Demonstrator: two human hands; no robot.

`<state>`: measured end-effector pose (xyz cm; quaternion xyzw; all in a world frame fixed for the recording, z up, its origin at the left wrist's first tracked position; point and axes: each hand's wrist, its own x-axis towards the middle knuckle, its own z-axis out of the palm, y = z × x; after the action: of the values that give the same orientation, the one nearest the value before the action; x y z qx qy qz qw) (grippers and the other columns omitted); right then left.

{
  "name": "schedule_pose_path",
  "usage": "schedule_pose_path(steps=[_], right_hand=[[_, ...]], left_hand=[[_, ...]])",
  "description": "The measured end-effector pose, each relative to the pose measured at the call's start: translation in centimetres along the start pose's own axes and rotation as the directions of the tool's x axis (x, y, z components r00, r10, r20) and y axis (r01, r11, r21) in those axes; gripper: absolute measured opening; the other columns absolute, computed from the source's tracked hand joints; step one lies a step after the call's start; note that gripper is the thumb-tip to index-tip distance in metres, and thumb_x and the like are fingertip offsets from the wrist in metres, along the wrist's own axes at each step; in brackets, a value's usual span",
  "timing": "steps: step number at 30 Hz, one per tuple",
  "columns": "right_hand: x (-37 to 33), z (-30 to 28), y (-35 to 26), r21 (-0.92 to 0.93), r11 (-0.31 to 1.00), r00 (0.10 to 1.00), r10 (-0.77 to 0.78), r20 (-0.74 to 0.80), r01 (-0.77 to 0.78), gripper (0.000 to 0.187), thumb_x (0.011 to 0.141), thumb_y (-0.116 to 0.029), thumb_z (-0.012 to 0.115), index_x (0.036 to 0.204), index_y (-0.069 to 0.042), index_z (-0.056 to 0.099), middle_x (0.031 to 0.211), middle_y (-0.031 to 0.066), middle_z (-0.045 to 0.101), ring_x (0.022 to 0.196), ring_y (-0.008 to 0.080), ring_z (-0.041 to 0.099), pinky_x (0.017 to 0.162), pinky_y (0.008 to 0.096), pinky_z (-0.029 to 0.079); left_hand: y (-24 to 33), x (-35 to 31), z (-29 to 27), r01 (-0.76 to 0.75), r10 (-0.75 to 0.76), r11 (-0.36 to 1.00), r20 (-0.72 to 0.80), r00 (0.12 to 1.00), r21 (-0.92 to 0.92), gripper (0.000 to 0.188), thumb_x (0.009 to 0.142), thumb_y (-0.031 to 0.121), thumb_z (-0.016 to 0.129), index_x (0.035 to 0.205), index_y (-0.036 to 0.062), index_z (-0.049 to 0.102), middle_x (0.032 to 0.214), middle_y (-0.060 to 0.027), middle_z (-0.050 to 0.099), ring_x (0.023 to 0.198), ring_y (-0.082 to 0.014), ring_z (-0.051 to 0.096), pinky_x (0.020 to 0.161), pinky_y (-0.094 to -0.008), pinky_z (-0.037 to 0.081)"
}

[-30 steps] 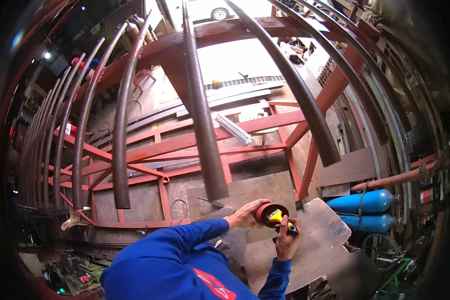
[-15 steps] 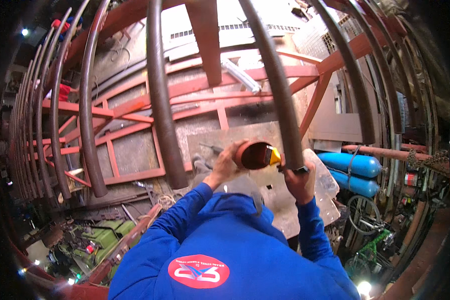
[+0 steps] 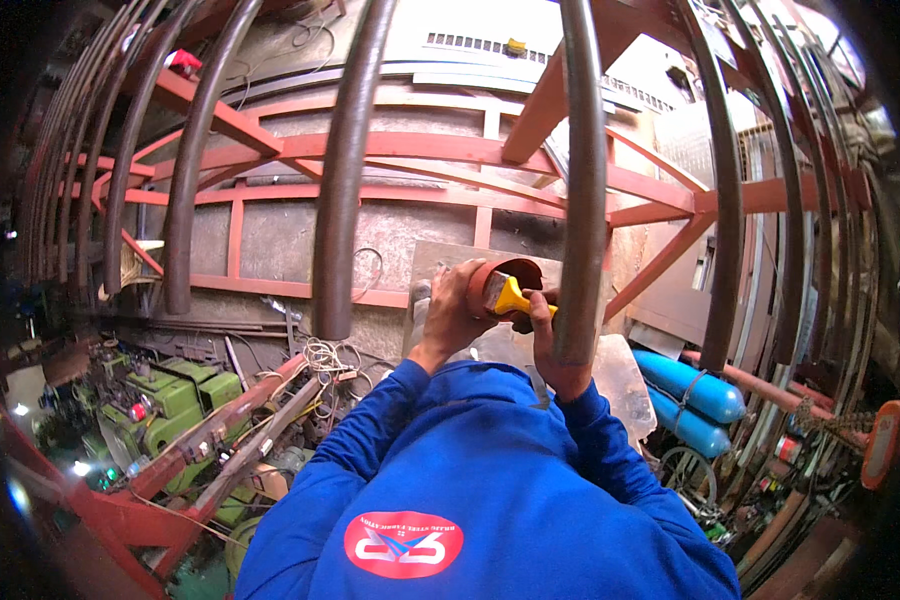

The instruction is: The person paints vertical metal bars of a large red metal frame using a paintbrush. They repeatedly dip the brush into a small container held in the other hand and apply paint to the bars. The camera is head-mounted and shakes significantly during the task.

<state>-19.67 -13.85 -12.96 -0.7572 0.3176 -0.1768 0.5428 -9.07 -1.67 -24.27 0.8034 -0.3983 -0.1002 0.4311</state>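
- While the view swings down from a second ago, the left hand (image 3: 450,310) stays wrapped around the red paint can (image 3: 500,285), now near frame centre.
- At three o'clock of it, the right hand (image 3: 550,345) pinches the yellow-handled brush (image 3: 515,297), dipping in: loading paint, likely.
- Curved dark pipe (image 3: 582,200) crosses at twelve.

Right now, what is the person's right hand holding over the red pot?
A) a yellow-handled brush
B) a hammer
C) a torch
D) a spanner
A: the right hand grips a yellow-handled brush at the mouth of the red pot, which the left hand steadies.
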Motion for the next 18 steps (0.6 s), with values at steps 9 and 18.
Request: schedule_pose_path(steps=[9,18], right_hand=[[0.1,1.5,-0.3,0.001,0.999,0.992,0.037,0.122,-0.038,0.026,0.098,-0.016,0.050,0.095,0.005,0.063,0.085,0.0108,0.065,0.072,0.0142,0.066,0.064,0.0237,0.052],[-0.5,-0.7,1.9,-0.013,0.997,0.978,0.071,0.197,-0.070,0.020,0.094,-0.017,0.057,0.093,0.001,0.067,0.077,0.0099,0.068,0.071,0.0150,0.066,0.061,0.0294,0.051]], left_hand=[[-0.2,-1.8,-1.0,0.044,-0.041,0.983,-0.016,0.999,0.177,0.086,0.059,0.038,0.084,0.129,0.0123,0.043,0.124,-0.0070,0.049,0.106,-0.0322,0.054,0.095,-0.0527,0.039],[1.0,-3.9,-0.4,0.071,-0.071,0.997,-0.111,0.991,0.002,0.077,0.061,0.018,0.081,0.127,0.0105,0.043,0.116,-0.0099,0.056,0.107,-0.0306,0.057,0.089,-0.0469,0.042]])
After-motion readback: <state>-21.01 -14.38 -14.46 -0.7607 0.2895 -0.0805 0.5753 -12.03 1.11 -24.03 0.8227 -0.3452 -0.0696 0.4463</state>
